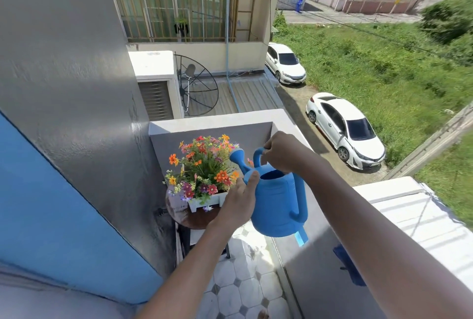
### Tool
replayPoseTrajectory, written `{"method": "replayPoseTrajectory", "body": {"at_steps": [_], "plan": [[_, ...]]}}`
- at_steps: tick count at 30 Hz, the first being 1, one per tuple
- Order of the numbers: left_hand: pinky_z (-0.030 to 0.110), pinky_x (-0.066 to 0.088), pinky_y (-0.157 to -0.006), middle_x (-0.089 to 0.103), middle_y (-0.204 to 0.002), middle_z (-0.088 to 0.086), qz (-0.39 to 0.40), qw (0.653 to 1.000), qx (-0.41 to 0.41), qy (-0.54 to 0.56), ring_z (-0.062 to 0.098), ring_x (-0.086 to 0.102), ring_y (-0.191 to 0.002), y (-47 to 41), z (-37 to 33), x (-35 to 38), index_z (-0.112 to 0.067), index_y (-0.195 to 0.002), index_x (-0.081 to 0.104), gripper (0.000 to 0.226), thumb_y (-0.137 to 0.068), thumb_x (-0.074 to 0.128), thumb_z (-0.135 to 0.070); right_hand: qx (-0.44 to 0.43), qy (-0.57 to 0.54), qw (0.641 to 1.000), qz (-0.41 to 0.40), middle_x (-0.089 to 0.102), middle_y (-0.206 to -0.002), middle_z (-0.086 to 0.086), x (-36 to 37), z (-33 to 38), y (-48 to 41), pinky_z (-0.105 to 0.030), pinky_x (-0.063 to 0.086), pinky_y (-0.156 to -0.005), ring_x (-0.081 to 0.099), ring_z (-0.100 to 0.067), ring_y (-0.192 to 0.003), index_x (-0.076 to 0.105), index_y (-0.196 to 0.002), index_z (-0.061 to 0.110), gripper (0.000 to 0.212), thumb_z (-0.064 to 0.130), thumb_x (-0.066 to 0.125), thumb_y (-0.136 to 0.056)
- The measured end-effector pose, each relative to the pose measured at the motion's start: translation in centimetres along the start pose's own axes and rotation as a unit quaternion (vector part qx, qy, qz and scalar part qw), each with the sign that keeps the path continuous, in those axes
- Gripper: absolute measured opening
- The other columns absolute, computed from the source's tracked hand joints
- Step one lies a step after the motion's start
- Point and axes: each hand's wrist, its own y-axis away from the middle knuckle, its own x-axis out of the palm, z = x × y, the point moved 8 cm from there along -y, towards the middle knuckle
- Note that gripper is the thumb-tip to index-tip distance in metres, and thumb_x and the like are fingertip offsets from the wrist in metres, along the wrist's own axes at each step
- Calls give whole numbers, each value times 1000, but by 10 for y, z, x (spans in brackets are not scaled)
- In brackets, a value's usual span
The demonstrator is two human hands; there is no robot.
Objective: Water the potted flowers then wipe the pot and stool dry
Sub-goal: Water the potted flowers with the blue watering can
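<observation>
A blue watering can [277,203] hangs in the air on the balcony, its spout head pointing at the flowers. My right hand [282,151] grips its top handle. My left hand [240,199] presses against the can's left side near the spout base. The orange, red and purple flowers [202,167] stand in a white pot [204,202] on a round brown stool [183,215] in the balcony's far corner. No water stream is visible at the spout.
A grey wall [76,88] runs along the left, with a blue panel nearer me. The white balcony ledge [409,206] runs on the right; a blue cloth [349,266] lies on it under my right arm. White octagon floor tiles [245,283] lie below.
</observation>
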Motion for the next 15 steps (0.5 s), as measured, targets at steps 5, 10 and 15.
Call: {"method": "replayPoseTrajectory", "body": {"at_steps": [5,10,15], "plan": [[49,38,-105,50,-134,5,3,1000,-5,-15,21,48,-122,4,6,7,-18,-141,36,88,-84,15,-81,4,3,1000,7,71,-92,-14,4,-6,7,-39,59,-62,66,-28,-68,71,-107,3,26,14,51,-98],[50,42,-103,53,-131,4,-1,1000,-4,3,20,53,-119,14,9,7,-24,-143,35,93,-78,14,-86,-3,-4,1000,4,72,-92,-15,5,-2,19,-33,51,-58,59,-22,-63,73,-107,3,26,15,52,-99],[41,46,-92,56,-121,6,-24,1000,-5,-3,19,56,-109,27,16,-7,-17,-136,40,83,-86,16,-78,-15,-16,1000,21,71,-91,-22,10,15,30,-30,45,-55,52,-23,-59,72,-102,-2,26,13,50,-99]]}}
